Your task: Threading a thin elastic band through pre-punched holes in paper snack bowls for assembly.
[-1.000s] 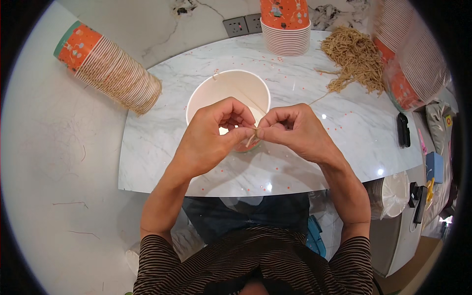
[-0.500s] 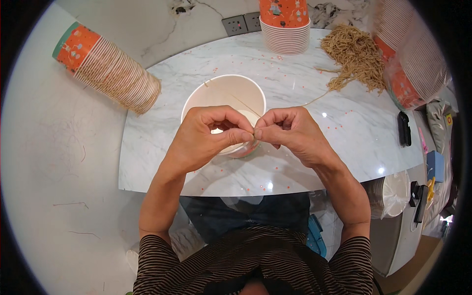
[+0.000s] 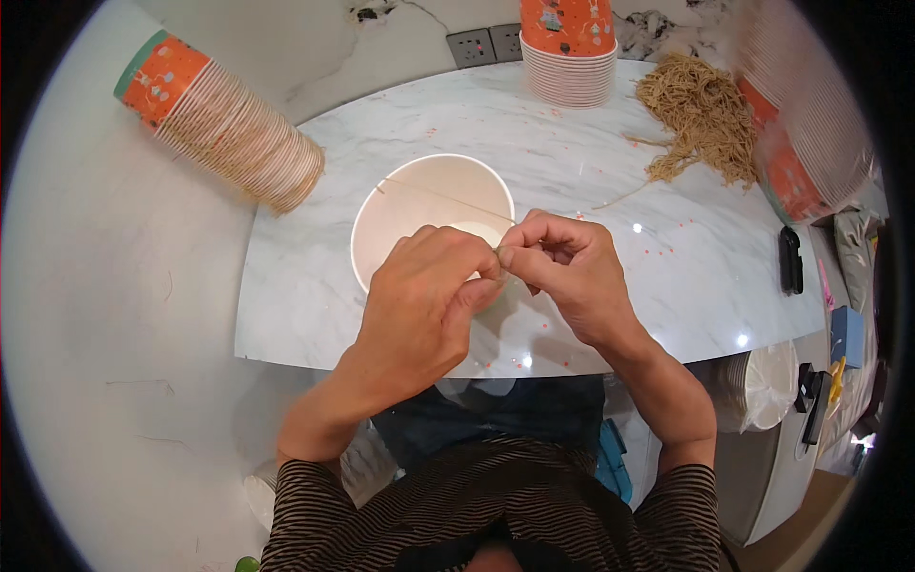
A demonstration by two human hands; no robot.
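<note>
The step in hand seems to be tying the string (image 3: 443,197), which crosses the open white-lined bucket (image 3: 374,234) on the table from its far left rim. The right hand (image 3: 577,272) pinches it with thumb and forefinger; the left hand (image 3: 419,291) curls beside, its exact hold I cannot tell. Next probably needs even pulling. Since the earlier frame, the left hand has turned more palm-down

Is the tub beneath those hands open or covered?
Open: no lid covers the tub; its pale inside shows, with a cord passing across its mouth.
</note>
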